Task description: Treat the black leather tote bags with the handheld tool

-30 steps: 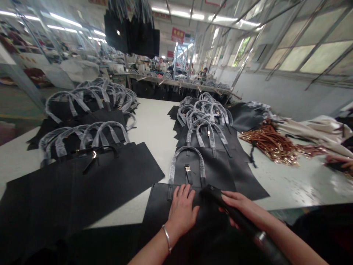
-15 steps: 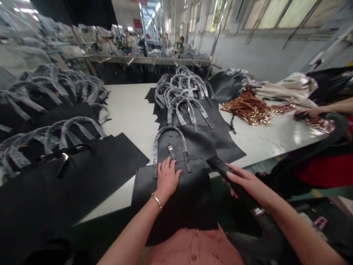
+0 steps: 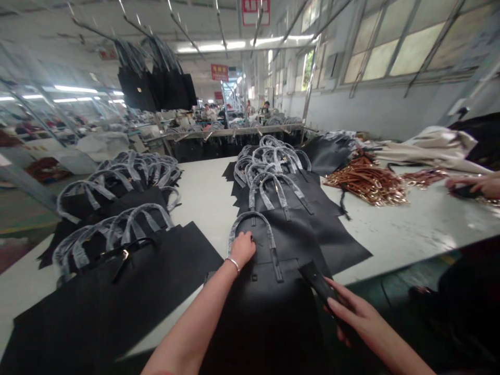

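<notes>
A black handbag [image 3: 273, 317] hangs over the table's near edge, its arched handle [image 3: 269, 229] wrapped in clear plastic. My left hand [image 3: 242, 249], with a bracelet at the wrist, is closed at the bag's top inside the handle arch. Its fingers pinch the short clasp strap, which they mostly hide. Below the handle, a small square fitting [image 3: 254, 277] shows on the bag's front. My right hand [image 3: 351, 312] grips a black tool with a wide flat nozzle [image 3: 312, 273]. The nozzle points at the bag's right side; whether it touches cannot be told.
More black bags with wrapped handles lie overlapped behind [image 3: 281, 192] and at left [image 3: 128, 281]. Brown straps with gold hooks [image 3: 367, 182] are heaped at right on the white table [image 3: 199, 192]. Another person's hand [image 3: 478, 185] works at the far right. Bags [image 3: 156, 83] hang from a rack.
My left hand has gone from lying spread on the bag's front to closing on the clasp strap above. The right hand still holds the tool beside the bag. The view has tilted up.
</notes>
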A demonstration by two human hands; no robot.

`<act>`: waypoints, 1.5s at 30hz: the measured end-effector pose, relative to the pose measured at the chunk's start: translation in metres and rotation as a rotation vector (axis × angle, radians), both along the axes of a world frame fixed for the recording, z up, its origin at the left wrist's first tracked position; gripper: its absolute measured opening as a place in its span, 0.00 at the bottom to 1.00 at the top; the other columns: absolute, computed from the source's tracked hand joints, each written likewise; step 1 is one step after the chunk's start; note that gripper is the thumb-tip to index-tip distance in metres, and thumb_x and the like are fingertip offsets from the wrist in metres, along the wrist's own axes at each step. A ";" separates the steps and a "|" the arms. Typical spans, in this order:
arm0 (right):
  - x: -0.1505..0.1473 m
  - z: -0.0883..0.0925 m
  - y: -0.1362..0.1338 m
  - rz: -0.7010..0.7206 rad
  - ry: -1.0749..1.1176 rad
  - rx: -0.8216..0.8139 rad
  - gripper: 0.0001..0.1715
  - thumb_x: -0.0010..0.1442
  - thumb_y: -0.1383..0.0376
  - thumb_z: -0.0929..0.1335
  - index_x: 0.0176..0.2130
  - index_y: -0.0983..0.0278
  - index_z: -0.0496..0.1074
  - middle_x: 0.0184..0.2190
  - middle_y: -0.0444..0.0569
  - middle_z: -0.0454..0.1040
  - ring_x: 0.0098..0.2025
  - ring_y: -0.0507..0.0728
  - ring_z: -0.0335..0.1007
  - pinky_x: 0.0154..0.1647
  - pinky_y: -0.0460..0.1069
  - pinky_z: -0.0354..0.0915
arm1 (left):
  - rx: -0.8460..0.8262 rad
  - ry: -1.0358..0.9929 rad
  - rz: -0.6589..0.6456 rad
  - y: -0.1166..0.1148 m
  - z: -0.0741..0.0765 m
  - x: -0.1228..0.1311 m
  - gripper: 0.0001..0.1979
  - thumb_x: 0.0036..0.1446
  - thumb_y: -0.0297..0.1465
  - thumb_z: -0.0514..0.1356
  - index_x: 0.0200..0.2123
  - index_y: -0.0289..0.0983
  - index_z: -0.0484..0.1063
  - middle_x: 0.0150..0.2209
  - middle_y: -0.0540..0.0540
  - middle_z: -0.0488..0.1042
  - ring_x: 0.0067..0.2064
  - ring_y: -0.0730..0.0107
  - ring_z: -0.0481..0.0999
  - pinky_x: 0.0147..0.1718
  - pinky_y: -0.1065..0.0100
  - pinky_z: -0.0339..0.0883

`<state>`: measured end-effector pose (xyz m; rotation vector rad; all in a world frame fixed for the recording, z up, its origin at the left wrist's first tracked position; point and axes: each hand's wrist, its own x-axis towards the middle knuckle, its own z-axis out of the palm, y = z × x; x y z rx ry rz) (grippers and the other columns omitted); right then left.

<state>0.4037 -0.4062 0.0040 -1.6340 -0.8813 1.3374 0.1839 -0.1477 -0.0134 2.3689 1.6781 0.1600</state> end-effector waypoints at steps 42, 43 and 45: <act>-0.099 0.044 0.094 0.558 -0.045 -0.124 0.27 0.63 0.57 0.64 0.59 0.64 0.62 0.28 0.44 0.71 0.15 0.49 0.68 0.12 0.41 0.63 | 0.060 -0.051 0.052 -0.101 -0.015 -0.073 0.12 0.66 0.34 0.45 0.44 0.36 0.66 0.45 0.40 0.70 0.45 0.61 0.73 0.44 0.63 0.67; -0.097 0.044 0.092 0.560 -0.047 -0.147 0.29 0.63 0.56 0.64 0.59 0.64 0.61 0.28 0.44 0.72 0.16 0.49 0.69 0.12 0.41 0.64 | 0.061 -0.066 0.052 -0.101 -0.016 -0.074 0.12 0.66 0.34 0.46 0.44 0.36 0.66 0.45 0.40 0.70 0.46 0.61 0.72 0.45 0.63 0.66; -0.093 0.042 0.089 0.552 -0.026 -0.193 0.32 0.62 0.54 0.65 0.60 0.64 0.60 0.28 0.46 0.73 0.16 0.50 0.70 0.12 0.42 0.65 | 0.052 -0.108 0.047 -0.101 -0.017 -0.075 0.12 0.66 0.34 0.46 0.44 0.36 0.66 0.46 0.40 0.70 0.47 0.60 0.72 0.46 0.62 0.66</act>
